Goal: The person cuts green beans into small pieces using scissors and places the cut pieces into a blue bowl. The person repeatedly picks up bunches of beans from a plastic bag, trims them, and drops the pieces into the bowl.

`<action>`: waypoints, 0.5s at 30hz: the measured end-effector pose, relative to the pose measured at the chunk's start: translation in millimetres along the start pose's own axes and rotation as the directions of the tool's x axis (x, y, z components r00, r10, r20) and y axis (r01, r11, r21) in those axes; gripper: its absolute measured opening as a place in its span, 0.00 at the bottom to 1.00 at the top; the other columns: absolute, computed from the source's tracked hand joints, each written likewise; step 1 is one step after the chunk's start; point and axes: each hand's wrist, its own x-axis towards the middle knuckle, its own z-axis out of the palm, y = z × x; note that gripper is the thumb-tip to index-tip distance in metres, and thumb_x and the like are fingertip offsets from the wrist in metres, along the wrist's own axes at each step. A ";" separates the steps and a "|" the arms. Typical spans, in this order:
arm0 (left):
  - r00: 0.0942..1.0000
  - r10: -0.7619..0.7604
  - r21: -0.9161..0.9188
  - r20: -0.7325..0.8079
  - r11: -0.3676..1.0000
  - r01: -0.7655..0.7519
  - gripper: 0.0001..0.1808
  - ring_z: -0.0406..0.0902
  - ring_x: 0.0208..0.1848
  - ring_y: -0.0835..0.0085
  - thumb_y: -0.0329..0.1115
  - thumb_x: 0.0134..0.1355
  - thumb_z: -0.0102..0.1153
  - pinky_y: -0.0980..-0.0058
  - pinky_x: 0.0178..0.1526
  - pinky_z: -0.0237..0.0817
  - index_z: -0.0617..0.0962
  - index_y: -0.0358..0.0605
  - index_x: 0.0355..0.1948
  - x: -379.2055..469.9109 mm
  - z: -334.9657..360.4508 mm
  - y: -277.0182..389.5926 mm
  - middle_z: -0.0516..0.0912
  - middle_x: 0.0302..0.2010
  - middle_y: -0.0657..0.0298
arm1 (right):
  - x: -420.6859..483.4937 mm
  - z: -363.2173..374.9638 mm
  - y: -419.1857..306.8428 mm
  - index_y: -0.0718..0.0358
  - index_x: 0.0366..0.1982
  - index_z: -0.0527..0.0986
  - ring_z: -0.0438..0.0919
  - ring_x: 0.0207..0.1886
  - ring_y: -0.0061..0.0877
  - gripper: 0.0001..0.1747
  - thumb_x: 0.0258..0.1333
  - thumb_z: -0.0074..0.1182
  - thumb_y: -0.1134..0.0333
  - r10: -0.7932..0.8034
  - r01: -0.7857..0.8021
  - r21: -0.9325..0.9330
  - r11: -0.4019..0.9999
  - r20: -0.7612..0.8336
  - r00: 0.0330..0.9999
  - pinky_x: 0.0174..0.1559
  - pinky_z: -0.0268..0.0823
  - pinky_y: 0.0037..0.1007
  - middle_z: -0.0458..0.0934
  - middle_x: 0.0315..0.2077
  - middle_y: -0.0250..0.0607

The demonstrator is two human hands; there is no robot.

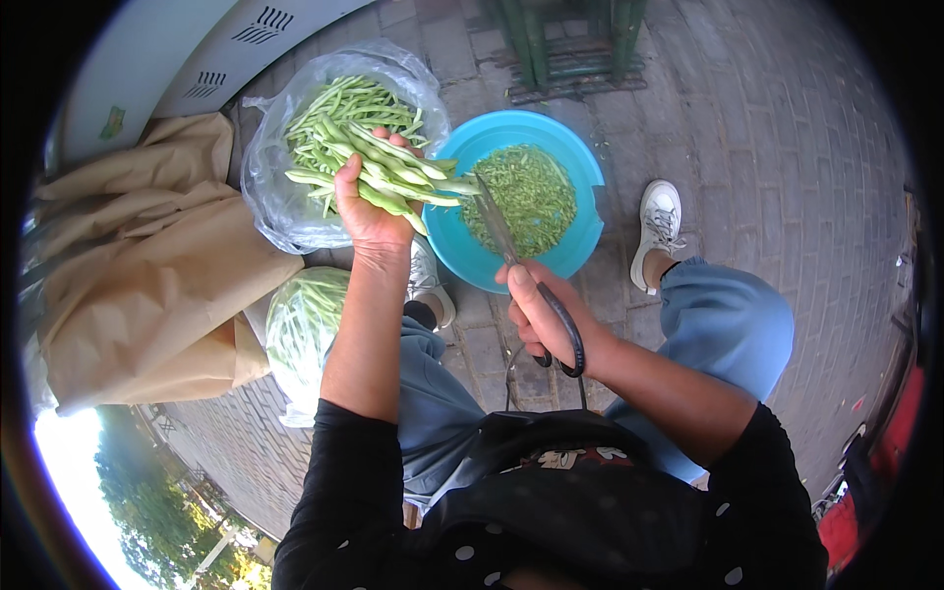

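Observation:
A bunch of flat green beans (391, 169) lies in my left hand (372, 210), with the thumb over it and the bean ends pointing right. My right hand (542, 302) grips black-handled scissors (495, 221) whose blades point up and left. Their tips are at the end of one bean, over a turquoise plastic basin (582, 169). Inside the basin is a layer of small cut green bean pieces (523, 199). Beyond my left hand, a clear plastic bag (269, 184) stands open, full of long green beans (354, 99). Whether the blades are touching the bean is hard to tell.
A second plastic bag of beans (306, 324) sits beside my left leg. Brown paper or cloth sheeting (169, 287) lies at left, below a pale vented metal panel (214, 51). A green-legged stand (575, 66) is ahead. My shoes (658, 221) flank the basin on grey paving (759, 155).

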 end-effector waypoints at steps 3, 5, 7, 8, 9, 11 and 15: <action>1.000 -0.003 0.011 -0.023 1.000 0.003 0.23 0.74 0.46 0.64 0.37 0.50 0.61 0.64 0.55 0.66 0.72 0.39 0.47 0.1 1.8 -5.6 0.77 0.41 0.57 | 1.0 2.0 0.2 0.58 0.44 0.66 0.54 0.16 0.10 0.28 0.62 0.42 0.39 -0.013 0.013 -0.008 1.000 -0.054 0.998 0.17 0.49 0.18 0.58 0.18 0.25; 0.999 0.006 0.026 -0.046 1.000 -0.005 0.23 0.74 0.46 0.64 0.37 0.50 0.61 0.64 0.54 0.66 0.72 0.39 0.47 -1.2 3.5 -8.3 0.77 0.41 0.57 | 0.3 2.1 2.0 0.58 0.42 0.66 0.55 0.14 0.10 0.28 0.62 0.42 0.39 -0.055 0.052 -0.035 0.998 -0.077 0.996 0.16 0.49 0.19 0.59 0.17 0.25; 0.997 0.032 0.044 -0.073 0.999 -0.029 0.24 0.74 0.45 0.64 0.37 0.50 0.61 0.64 0.53 0.67 0.72 0.39 0.47 -1.8 5.2 -9.6 0.76 0.41 0.57 | -1.1 2.5 6.0 0.59 0.41 0.67 0.55 0.13 0.10 0.27 0.62 0.42 0.40 -0.123 0.116 -0.075 0.990 -0.092 0.988 0.15 0.49 0.19 0.60 0.16 0.25; 0.999 0.015 0.011 -0.043 1.000 -0.015 0.24 0.73 0.45 0.64 0.37 0.50 0.61 0.65 0.52 0.67 0.72 0.39 0.47 -1.3 3.3 -6.8 0.76 0.41 0.57 | -2.9 2.2 5.4 0.59 0.42 0.67 0.57 0.14 0.11 0.28 0.62 0.42 0.40 -0.095 0.090 -0.053 0.995 -0.089 0.992 0.15 0.51 0.20 0.61 0.17 0.26; 1.000 0.000 -0.022 -0.012 1.000 0.000 0.24 0.73 0.44 0.65 0.37 0.50 0.61 0.65 0.51 0.67 0.72 0.39 0.47 -0.4 -0.8 -1.4 0.76 0.41 0.57 | -5.3 1.3 4.0 0.60 0.43 0.66 0.59 0.14 0.11 0.28 0.62 0.42 0.40 -0.066 0.064 -0.031 0.997 -0.084 0.994 0.16 0.52 0.20 0.62 0.17 0.27; 0.998 -0.018 -0.026 0.054 0.999 0.020 0.24 0.72 0.42 0.65 0.38 0.50 0.61 0.66 0.47 0.68 0.72 0.40 0.47 -0.4 -3.1 6.2 0.75 0.40 0.57 | -6.8 -1.0 5.2 0.60 0.45 0.66 0.61 0.16 0.12 0.29 0.62 0.41 0.40 -0.024 0.023 -0.003 1.000 -0.076 0.997 0.17 0.55 0.21 0.63 0.18 0.28; 0.989 -0.071 -0.101 0.127 0.991 0.084 0.24 0.72 0.42 0.66 0.37 0.52 0.60 0.69 0.46 0.68 0.71 0.39 0.49 -1.6 -5.7 10.1 0.75 0.42 0.57 | 0.4 -5.5 15.5 0.60 0.48 0.64 0.63 0.19 0.14 0.30 0.63 0.40 0.40 -0.040 0.037 -0.054 0.998 -0.047 0.998 0.21 0.58 0.22 0.63 0.20 0.29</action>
